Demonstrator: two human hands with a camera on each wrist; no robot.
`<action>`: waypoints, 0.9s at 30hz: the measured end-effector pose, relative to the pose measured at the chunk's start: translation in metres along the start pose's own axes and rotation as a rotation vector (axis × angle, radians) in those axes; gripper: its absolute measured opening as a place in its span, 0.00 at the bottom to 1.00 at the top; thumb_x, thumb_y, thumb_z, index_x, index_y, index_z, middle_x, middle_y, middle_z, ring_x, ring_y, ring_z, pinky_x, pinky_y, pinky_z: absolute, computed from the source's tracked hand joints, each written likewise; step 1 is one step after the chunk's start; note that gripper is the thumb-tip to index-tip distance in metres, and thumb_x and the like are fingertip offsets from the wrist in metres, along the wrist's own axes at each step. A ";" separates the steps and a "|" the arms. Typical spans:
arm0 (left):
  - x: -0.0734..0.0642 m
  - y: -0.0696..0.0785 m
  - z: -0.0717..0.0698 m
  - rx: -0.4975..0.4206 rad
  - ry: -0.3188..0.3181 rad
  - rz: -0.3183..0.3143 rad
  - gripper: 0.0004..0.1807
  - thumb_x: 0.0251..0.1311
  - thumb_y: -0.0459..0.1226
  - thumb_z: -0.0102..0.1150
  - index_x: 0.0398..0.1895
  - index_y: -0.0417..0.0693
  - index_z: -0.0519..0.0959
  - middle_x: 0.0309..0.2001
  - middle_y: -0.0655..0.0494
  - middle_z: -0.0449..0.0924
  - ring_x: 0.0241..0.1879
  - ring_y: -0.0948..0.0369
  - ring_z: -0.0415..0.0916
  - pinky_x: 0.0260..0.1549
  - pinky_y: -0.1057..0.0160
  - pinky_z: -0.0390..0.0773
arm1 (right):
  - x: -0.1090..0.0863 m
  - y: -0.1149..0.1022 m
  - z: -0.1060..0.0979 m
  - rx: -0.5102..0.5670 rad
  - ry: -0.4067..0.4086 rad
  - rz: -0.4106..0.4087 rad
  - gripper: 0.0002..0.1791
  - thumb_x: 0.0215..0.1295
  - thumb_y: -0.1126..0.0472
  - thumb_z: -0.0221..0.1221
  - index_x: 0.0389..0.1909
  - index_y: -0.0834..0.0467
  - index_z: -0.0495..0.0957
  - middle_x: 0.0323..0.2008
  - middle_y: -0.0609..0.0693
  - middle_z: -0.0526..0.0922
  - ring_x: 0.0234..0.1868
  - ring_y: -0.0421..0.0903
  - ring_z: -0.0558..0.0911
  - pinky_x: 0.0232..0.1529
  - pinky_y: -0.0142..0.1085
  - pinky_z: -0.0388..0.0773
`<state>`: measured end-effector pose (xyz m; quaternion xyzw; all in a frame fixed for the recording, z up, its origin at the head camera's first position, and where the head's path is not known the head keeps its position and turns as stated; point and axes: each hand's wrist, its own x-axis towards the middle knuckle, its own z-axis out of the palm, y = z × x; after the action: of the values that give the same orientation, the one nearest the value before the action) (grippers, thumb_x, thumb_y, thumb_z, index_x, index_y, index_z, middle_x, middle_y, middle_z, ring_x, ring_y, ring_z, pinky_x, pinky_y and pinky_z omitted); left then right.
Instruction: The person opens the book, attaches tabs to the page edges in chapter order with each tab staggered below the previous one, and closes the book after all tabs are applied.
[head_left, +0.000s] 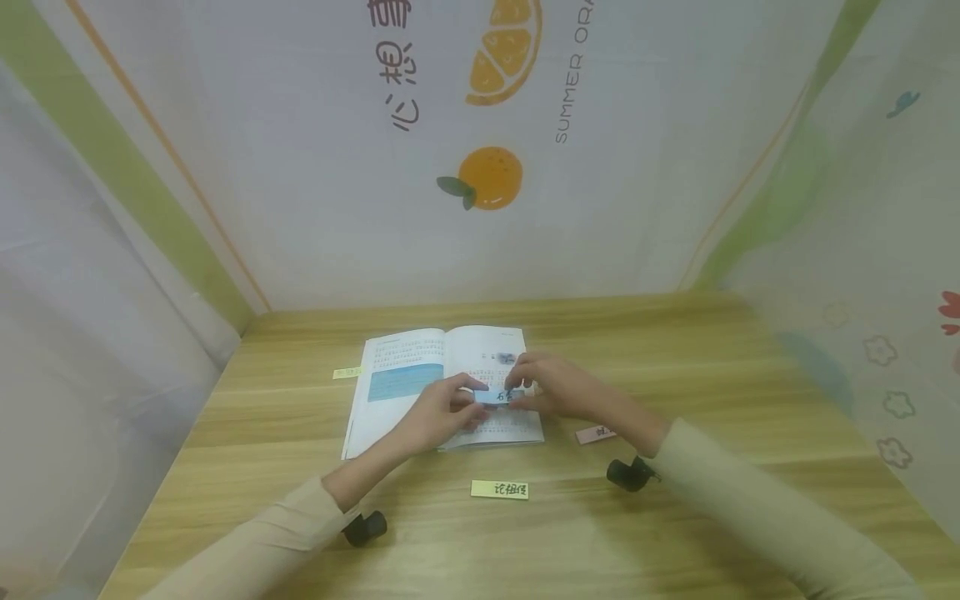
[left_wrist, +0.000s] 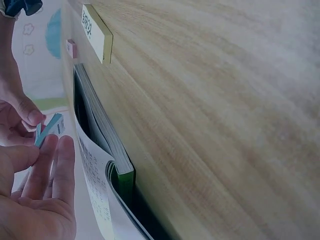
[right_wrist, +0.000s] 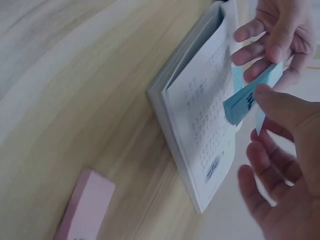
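Both hands meet over the right page of an open book (head_left: 397, 429). Between them is a small pad of blue sticky notes (head_left: 489, 397) with dark handwriting on it. My left hand (head_left: 441, 410) pinches one end of the pad between thumb and fingers. The right hand (head_left: 558, 387) pinches the other end, its thumb on the written face in the right wrist view. There, a blue flap (right_wrist: 260, 120) stands away from the pad (right_wrist: 240, 106) near the right fingers. The left wrist view shows the blue notes (left_wrist: 50, 129) parted in a V.
A yellow sticky-note pad (head_left: 499, 490) with handwriting lies in front of the book. To the right, a pink pad (head_left: 595, 434) is partly behind the right forearm. A pale yellow note (head_left: 347, 372) shows at the book's left edge. Black devices (head_left: 365, 528) sit by the wrists.
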<state>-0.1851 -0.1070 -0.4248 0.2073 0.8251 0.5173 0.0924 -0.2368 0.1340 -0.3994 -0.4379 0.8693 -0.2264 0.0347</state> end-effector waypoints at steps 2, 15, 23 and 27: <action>0.000 0.000 0.000 -0.003 0.004 0.003 0.14 0.68 0.26 0.59 0.56 0.35 0.76 0.40 0.45 0.88 0.40 0.54 0.87 0.37 0.64 0.85 | 0.000 0.003 0.001 0.080 -0.021 0.040 0.08 0.62 0.59 0.72 0.40 0.54 0.86 0.37 0.42 0.83 0.39 0.43 0.80 0.42 0.35 0.81; -0.002 -0.002 0.001 0.005 0.026 0.002 0.14 0.68 0.28 0.60 0.56 0.35 0.76 0.43 0.44 0.87 0.41 0.55 0.86 0.37 0.64 0.85 | -0.019 0.001 0.017 0.647 0.086 0.374 0.11 0.71 0.57 0.64 0.38 0.62 0.86 0.32 0.56 0.84 0.34 0.52 0.80 0.38 0.40 0.81; -0.002 0.001 0.002 -0.002 0.043 0.001 0.14 0.68 0.28 0.60 0.55 0.35 0.77 0.41 0.45 0.87 0.38 0.53 0.87 0.36 0.64 0.85 | -0.024 -0.007 0.029 0.763 0.171 0.424 0.14 0.73 0.58 0.62 0.40 0.68 0.84 0.33 0.59 0.83 0.30 0.49 0.80 0.32 0.35 0.79; -0.002 0.000 0.002 -0.010 0.046 -0.010 0.14 0.68 0.28 0.60 0.55 0.36 0.77 0.41 0.47 0.87 0.39 0.54 0.87 0.36 0.64 0.85 | -0.023 -0.008 0.029 0.785 0.195 0.417 0.13 0.73 0.60 0.62 0.40 0.69 0.84 0.33 0.56 0.83 0.30 0.49 0.80 0.31 0.34 0.78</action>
<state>-0.1822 -0.1065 -0.4255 0.1909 0.8254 0.5257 0.0772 -0.2088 0.1369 -0.4253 -0.1840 0.7865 -0.5672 0.1610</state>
